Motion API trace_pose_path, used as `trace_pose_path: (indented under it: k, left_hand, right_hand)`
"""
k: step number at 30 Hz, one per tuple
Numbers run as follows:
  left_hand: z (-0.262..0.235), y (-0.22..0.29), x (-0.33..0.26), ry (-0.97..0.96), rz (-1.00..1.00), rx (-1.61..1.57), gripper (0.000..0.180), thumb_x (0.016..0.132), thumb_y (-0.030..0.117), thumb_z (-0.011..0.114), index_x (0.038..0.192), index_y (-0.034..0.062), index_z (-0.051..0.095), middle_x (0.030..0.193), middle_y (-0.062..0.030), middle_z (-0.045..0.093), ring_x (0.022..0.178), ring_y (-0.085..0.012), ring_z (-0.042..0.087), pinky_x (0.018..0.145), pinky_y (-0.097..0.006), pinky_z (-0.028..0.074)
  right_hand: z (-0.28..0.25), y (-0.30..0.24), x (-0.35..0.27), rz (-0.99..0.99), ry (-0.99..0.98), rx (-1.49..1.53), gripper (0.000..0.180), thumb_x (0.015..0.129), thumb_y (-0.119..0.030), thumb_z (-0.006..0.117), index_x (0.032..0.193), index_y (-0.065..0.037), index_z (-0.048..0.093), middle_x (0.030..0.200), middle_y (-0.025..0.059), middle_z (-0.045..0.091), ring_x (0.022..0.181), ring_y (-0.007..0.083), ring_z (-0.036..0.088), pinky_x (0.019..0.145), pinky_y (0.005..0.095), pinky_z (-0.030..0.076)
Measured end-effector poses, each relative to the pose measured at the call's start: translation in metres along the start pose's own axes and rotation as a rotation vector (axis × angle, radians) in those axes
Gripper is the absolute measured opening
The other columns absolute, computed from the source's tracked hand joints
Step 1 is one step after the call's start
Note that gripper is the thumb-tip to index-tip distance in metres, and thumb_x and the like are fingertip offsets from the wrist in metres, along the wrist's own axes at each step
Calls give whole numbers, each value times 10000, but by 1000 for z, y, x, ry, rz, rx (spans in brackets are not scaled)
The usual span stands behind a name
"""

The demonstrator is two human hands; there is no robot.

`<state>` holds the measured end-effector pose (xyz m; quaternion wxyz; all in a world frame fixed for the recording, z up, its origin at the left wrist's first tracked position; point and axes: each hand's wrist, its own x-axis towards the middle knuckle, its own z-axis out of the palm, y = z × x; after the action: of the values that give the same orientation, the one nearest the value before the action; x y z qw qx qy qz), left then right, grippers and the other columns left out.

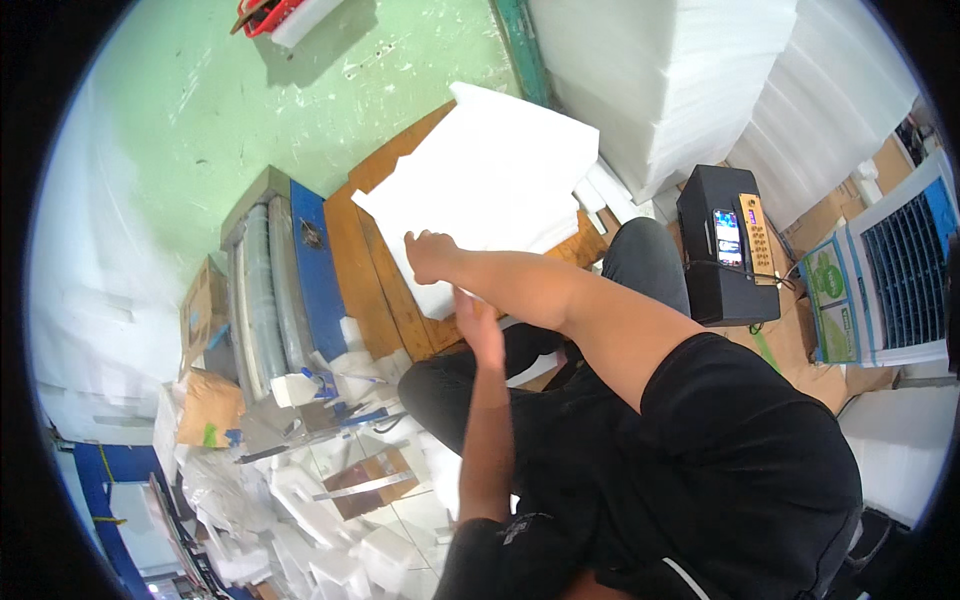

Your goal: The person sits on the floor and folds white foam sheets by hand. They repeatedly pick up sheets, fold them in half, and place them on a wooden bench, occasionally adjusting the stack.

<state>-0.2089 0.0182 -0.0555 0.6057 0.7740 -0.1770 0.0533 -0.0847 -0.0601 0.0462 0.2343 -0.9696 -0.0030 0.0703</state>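
My right hand (432,257), fingers curled, is over flat white foam sheets (500,170) spread just ahead of it, blurred left hand (478,325) just nearer me, can't tell if either grips.

Flat white foam sheets (510,170) stacked on a brown wooden table (360,270)

My bare right hand (432,258), its fingers curled, lies over the sheets' left edge; whether it grips anything, I cannot tell. My bare left hand (479,324), slightly blurred, is just beside it, nearer me, by the sheets' corner. To my right stands a black box-shaped speaker (702,265) with a gold control panel (757,238)
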Motion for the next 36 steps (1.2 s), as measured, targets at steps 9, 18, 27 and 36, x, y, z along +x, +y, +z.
trace_pose_path:
  k: [9, 18, 27, 36]
  left_hand:
    - [-35, -15, -38, -47, -728, -833, 659, 1108, 521, 340, 1609, 96, 293, 1571, -193, 456, 1409, -387, 484, 1122, -577, 427]
    - [-108, -26, -40, -274, -552, -1551, 991, 951, 829, 264, 1644, 121, 243, 1681, -172, 270, 1508, -476, 294, 1196, -674, 263]
    - [-57, 21, -63, 58, -636, -1077, 655, 892, 141, 591, 1485, -56, 394, 1414, -224, 549, 1288, -409, 573, 1105, -555, 470]
    - [-19, 71, -64, 254, -174, -775, 610, 898, -51, 634, 1470, 55, 449, 1429, -128, 529, 1354, -264, 509, 1147, -440, 411]
  right_hand:
    - [-61, 57, -49, -211, -19, -149, 223, 753, -101, 688, 936, 10, 751, 997, 213, 744, 966, 369, 737, 800, 447, 601]
    - [-154, 137, -236, -505, -59, -254, 484, 750, 26, 633, 1220, -81, 674, 1052, 121, 643, 1113, 341, 609, 1051, 486, 442]
    - [-166, 150, -233, -345, -235, 46, 652, 677, 59, 621, 1320, -46, 663, 1388, 218, 594, 1339, 401, 519, 1200, 471, 373]
    - [-108, -19, -167, -279, -226, 417, 1000, 899, -519, 737, 1634, -80, 221, 1279, 367, 605, 1178, 493, 614, 1023, 488, 482]
